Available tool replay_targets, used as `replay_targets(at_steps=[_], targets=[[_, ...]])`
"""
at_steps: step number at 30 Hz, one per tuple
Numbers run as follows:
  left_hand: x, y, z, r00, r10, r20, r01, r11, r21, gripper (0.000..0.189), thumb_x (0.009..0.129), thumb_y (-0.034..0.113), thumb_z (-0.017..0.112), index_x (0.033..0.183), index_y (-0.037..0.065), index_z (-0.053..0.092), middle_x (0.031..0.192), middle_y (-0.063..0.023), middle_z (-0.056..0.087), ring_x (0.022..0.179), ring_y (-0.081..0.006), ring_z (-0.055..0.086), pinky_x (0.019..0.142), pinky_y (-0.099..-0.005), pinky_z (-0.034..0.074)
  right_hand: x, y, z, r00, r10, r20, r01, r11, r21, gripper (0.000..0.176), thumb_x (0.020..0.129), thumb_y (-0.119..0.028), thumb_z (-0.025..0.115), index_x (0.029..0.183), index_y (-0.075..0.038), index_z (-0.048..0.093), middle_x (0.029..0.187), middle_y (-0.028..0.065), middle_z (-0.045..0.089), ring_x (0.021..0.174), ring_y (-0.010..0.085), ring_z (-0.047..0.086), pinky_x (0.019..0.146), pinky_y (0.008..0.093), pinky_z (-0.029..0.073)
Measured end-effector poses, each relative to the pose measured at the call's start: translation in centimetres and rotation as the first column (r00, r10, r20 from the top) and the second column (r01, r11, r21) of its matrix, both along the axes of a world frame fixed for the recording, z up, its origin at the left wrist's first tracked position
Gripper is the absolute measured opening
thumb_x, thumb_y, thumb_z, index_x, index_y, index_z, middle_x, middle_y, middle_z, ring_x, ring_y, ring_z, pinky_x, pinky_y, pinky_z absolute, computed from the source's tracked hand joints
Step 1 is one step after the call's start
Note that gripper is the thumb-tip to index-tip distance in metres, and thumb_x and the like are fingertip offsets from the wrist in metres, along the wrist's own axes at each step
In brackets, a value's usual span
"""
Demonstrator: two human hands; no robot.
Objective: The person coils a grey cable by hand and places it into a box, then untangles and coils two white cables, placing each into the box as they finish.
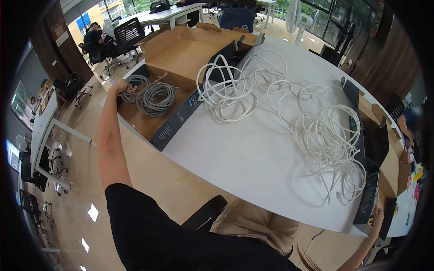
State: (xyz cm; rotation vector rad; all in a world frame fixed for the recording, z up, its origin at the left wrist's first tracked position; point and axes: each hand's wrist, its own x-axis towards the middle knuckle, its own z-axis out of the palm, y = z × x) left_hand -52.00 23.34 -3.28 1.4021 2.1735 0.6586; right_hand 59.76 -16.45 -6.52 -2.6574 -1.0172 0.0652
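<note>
My left hand (122, 86) reaches into the left cardboard box (174, 118), its fingers closed at the end of a grey cable coil (141, 84). Beside that lies a larger coil of grey cable (157, 98) on the box's bottom. Far to the right, my right hand (377, 218) is at the near end of another open box (367, 192). Its fingers are bent inward, and what they hold, if anything, is too small to make out. Between the boxes, a looped white cable (226, 92) and a big tangle of white cables (327, 135) lie on the white table (244, 158).
The left box's brown lid (185, 47) stands folded back. A chair with a beige seat (253, 223) is at the table's front edge. A person (93, 36) sits at the back left, and another person's arm (403, 128) shows at the right. A white fan (294, 16) stands behind the table.
</note>
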Motion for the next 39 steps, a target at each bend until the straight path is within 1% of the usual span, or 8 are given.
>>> replay_targets(at_steps=[3, 7, 13, 19, 26, 31, 33, 39], targets=[[0.4, -0.3, -0.4, 0.977, 0.105, 0.187, -0.060, 0.971, -0.233, 0.012, 0.078, 0.008, 0.057, 0.070, 0.002, 0.063, 0.062, -0.0027, 0.060, 0.046, -0.0089, 0.052, 0.038, -0.0250, 0.036, -0.3, 0.1, -0.2, 0.999, -0.040, 0.017, 0.039, 0.998, 0.046, 0.046, 0.091, -0.042, 0.048, 0.082, 0.002, 0.056, 0.055, 0.0098, 0.055, 0.039, 0.0128, 0.049, 0.034, 0.0269, 0.037], [3.2, -2.2, -1.8, 0.864, -0.122, -0.489, -0.069, 0.932, -0.355, 0.017, 0.083, 0.015, 0.058, 0.076, 0.000, 0.064, 0.071, -0.0083, 0.066, 0.066, -0.0185, 0.064, 0.062, -0.0314, 0.050, -0.7, -0.1, -0.4, 1.000, -0.024, -0.003, 0.024, 0.998, 0.062, 0.042, 0.090, -0.039, 0.050, 0.084, 0.002, 0.057, 0.056, 0.0099, 0.055, 0.039, 0.0127, 0.050, 0.034, 0.0267, 0.037], [4.3, -1.8, -0.8, 0.839, 0.004, -0.544, -0.037, 0.998, -0.050, 0.076, 0.052, 0.037, 0.084, 0.108, 0.001, 0.047, 0.106, -0.0217, 0.059, 0.100, -0.0334, 0.057, 0.082, -0.0380, 0.047, -1.1, -0.5, 0.7, 0.995, -0.021, 0.100, 0.018, 1.000, 0.023, 0.036, 0.089, -0.034, 0.053, 0.091, 0.001, 0.058, 0.061, 0.0123, 0.058, 0.049, 0.0191, 0.056, 0.046, 0.0330, 0.043], [4.0, -0.8, 1.3, 0.694, -0.088, -0.714, 0.235, 0.966, 0.109, 0.080, 0.061, 0.034, 0.080, 0.123, 0.000, 0.043, 0.115, -0.0199, 0.053, 0.107, -0.0308, 0.052, 0.091, -0.0364, 0.041, -6.1, 0.3, 4.4, 0.900, 0.013, 0.436, -0.062, 0.993, 0.100, 0.033, 0.088, -0.032, 0.054, 0.096, 0.000, 0.058, 0.081, 0.0161, 0.062, 0.078, 0.0329, 0.061, 0.066, 0.0391, 0.045], [38.4, -19.7, 13.3, 0.670, -0.149, -0.728, 0.741, 0.191, 0.643, 0.029, 0.080, -0.005, 0.048, 0.108, 0.001, 0.055, 0.112, -0.0150, 0.057, 0.104, -0.0257, 0.055, 0.087, -0.0346, 0.042, -16.4, 6.3, 9.6, 0.835, 0.223, 0.503, -0.446, 0.810, 0.380, 0.020, 0.090, -0.018, 0.053, 0.096, 0.000, 0.059, 0.089, 0.0147, 0.061, 0.085, 0.0305, 0.058, 0.074, 0.0345, 0.045], [43.7, -29.6, 13.5, 0.346, -0.710, -0.613, 0.823, -0.084, 0.562, 0.038, 0.081, 0.000, 0.053, 0.117, 0.008, 0.045, 0.122, -0.0117, 0.044, 0.109, -0.0294, 0.049, 0.083, -0.0446, 0.048, -24.6, 10.3, 10.4, 0.635, 0.554, 0.539, -0.765, 0.547, 0.339, 0.015, 0.079, -0.006, 0.062, 0.093, -0.002, 0.060, 0.089, 0.0119, 0.060, 0.084, 0.0283, 0.057, 0.074, 0.0333, 0.045], [45.1, -31.3, 16.1, 0.047, -0.741, -0.670, 0.808, -0.366, 0.462, 0.048, 0.078, -0.005, 0.054, 0.120, 0.014, 0.040, 0.123, -0.0094, 0.038, 0.111, -0.0284, 0.047, 0.077, -0.0494, 0.052, -26.6, 11.3, 9.9, 0.493, 0.601, 0.630, -0.864, 0.423, 0.272, 0.019, 0.074, -0.004, 0.065, 0.092, -0.003, 0.059, 0.090, 0.0099, 0.059, 0.083, 0.0264, 0.057, 0.072, 0.0336, 0.046], [46.5, -32.2, 14.8, -0.008, -0.636, -0.772, 0.593, -0.624, 0.508, 0.039, 0.076, -0.008, 0.054, 0.108, 0.013, 0.047, 0.115, -0.0010, 0.040, 0.103, -0.0237, 0.050, 0.068, -0.0509, 0.056, -29.3, 12.3, 7.8, 0.399, 0.618, 0.678, -0.915, 0.228, 0.332, 0.023, 0.069, -0.001, 0.067, 0.090, -0.004, 0.059, 0.091, 0.0077, 0.058, 0.080, 0.0247, 0.057, 0.066, 0.0327, 0.046]])
